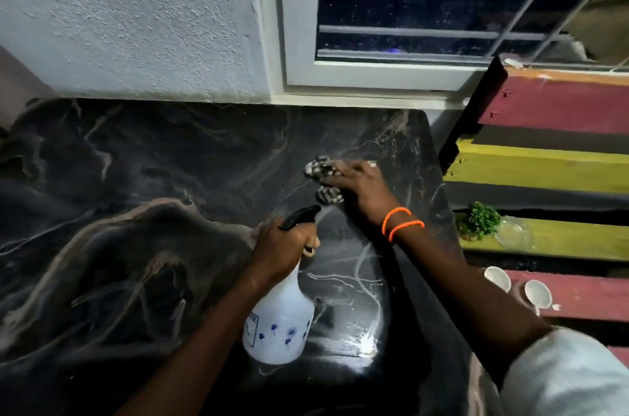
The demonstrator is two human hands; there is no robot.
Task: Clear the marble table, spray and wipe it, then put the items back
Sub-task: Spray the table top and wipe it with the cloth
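Black marble bench [136, 211] with pale brown and white veins fills the head view, its far edge against a rough grey wall [136, 7] and a white-framed barred window [425, 7]. Bench top carries nothing but the bottle and cloth in the hands.

Left hand [282, 248] closed around the neck of a white spray bottle [279, 320], fingers wrapped at the trigger; black nozzle [301, 216] points toward the far right corner. Bottle is tilted, body toward the near edge, small blue marks printed on its side; whether its base touches the bench cannot be told.

Right hand [360, 189] lies flat, fingers spread, pressing down on a dark-and-light patterned cloth [323, 172] near the far right corner of the bench. Cloth is bunched under the palm and shows at the fingers' left side. Orange bands [401, 223] sit on the right wrist; a light sleeve [571, 378] shows at lower right.

Wet shine and glare on the marble near the near right edge, just right of the bottle.

Beside the bench's right edge, a slatted seat [544, 163] in red, yellow and black holds a small green plant [480, 221], a clear glass dish [514, 233] just beside it, and two white cups [517, 286] on a red slat nearer the person.
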